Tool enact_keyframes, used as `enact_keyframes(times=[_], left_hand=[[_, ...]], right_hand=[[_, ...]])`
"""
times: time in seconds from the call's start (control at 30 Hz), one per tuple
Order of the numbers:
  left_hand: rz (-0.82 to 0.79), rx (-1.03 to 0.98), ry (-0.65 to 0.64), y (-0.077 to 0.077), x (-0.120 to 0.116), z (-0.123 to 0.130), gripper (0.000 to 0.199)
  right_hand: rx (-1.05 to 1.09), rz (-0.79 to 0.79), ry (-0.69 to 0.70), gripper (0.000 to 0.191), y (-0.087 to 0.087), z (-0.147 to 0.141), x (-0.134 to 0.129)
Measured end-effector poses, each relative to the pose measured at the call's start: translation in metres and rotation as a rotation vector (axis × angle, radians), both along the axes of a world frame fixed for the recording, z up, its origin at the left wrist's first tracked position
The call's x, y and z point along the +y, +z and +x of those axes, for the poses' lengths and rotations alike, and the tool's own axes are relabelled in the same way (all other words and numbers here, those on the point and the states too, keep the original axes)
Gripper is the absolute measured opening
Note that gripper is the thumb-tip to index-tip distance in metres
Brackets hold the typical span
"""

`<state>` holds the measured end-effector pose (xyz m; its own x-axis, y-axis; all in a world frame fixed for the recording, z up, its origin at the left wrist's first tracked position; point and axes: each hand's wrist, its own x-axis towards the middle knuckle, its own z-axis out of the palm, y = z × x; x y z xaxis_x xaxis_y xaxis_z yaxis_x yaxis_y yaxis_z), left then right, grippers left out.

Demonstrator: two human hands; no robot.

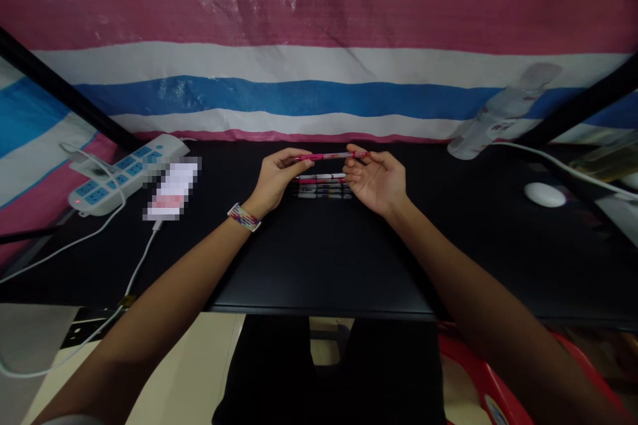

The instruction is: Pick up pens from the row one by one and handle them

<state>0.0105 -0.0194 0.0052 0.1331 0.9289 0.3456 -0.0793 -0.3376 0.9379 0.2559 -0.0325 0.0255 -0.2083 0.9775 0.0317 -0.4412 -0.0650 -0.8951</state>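
Observation:
A pink pen (pixel 331 156) is held level above the black table, one end in each hand. My left hand (pixel 277 176), with a patterned band at the wrist, pinches its left end between thumb and fingers. At the other end, my right hand (pixel 376 176) grips the pen with thumb and forefinger, palm turned partly up. Just below the held pen lies a row of several pens (pixel 323 190), set side by side and parallel, white, pink and clear ones among them. The fingers of both hands partly cover the ends of the upper pens.
A white power strip (pixel 172 146) and a blurred-out phone (pixel 174 191) with a cable are at the left of the table (pixel 319 265). To the right are a clear bottle (pixel 491 119), a white mouse (pixel 545 194) and another cable. Striped sheeting hangs behind.

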Motion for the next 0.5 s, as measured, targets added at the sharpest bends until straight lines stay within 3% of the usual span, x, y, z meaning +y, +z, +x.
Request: enact_keyframes(times=[0.13,0.37,0.5], left_hand=[[-0.059,-0.101,0.017,0.007,-0.003,0.003,0.028],[-0.114,-0.182,0.034,0.015,-0.007,0.007,0.032],[-0.131,-0.177,0.029,0.015,-0.007,0.007,0.029]], right_hand=[[0.131,-0.109,0.034,0.026,-0.001,0.0,0.0],[0.297,-0.203,0.079,0.036,0.0,0.0,0.001],[0.284,-0.2,0.058,0.026,-0.001,0.001,0.001]])
